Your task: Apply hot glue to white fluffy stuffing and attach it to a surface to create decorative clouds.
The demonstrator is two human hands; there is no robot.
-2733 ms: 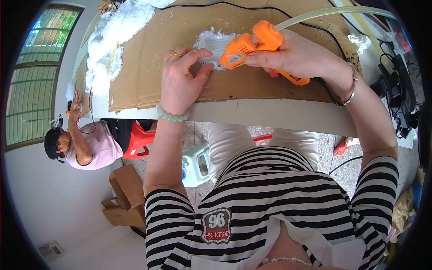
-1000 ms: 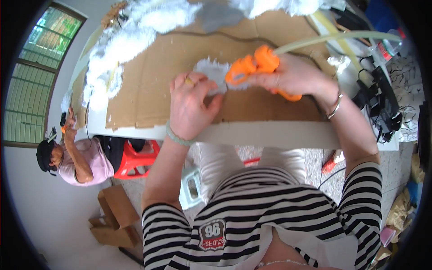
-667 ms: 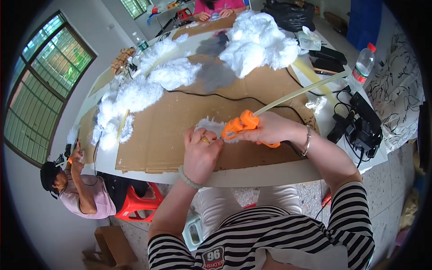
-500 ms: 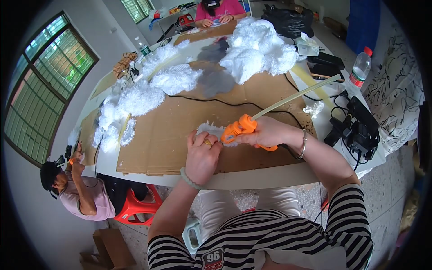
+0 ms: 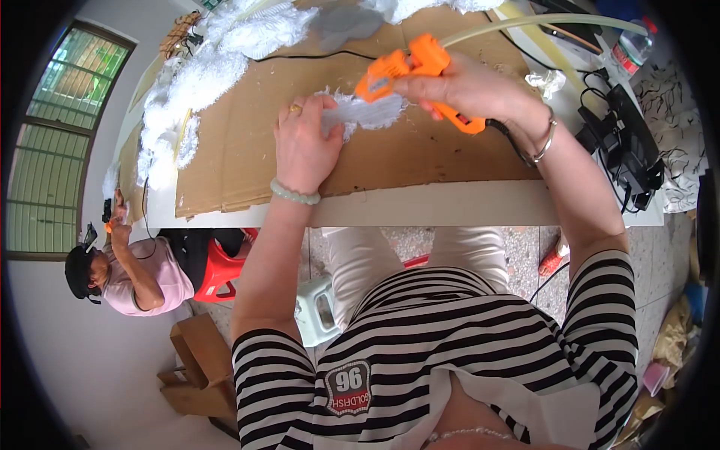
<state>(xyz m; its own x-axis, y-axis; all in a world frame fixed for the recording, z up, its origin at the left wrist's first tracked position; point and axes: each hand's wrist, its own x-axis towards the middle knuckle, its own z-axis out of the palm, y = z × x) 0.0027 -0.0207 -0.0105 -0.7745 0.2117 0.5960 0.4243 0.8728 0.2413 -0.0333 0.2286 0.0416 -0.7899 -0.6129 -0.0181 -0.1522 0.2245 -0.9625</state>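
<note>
An orange hot glue gun (image 5: pixel 381 73) is gripped in my right hand (image 5: pixel 476 86), its nozzle just above a white fluffy fabric piece (image 5: pixel 375 112). From the back of the gun a long, pale glue stick (image 5: pixel 517 22) bends away to the right. My left hand (image 5: pixel 304 142) holds the left end of the fabric, thumb and fingers curled over it against the cardboard (image 5: pixel 247 142). Its fingertips are partly hidden.
White fluffy fabric (image 5: pixel 199 82) is heaped at the left and far side. Black adapters and cables (image 5: pixel 626 135), crumpled tissue (image 5: pixel 546 82) and a bottle (image 5: pixel 632 51) lie at right. A person (image 5: pixel 142 274) sits at left, and the table's white edge (image 5: pixel 420 210) runs before me.
The view has tilted down toward my body. The glue gun has lifted from the fabric, which shows more of its length. My left hand stays at the fabric's left end.
</note>
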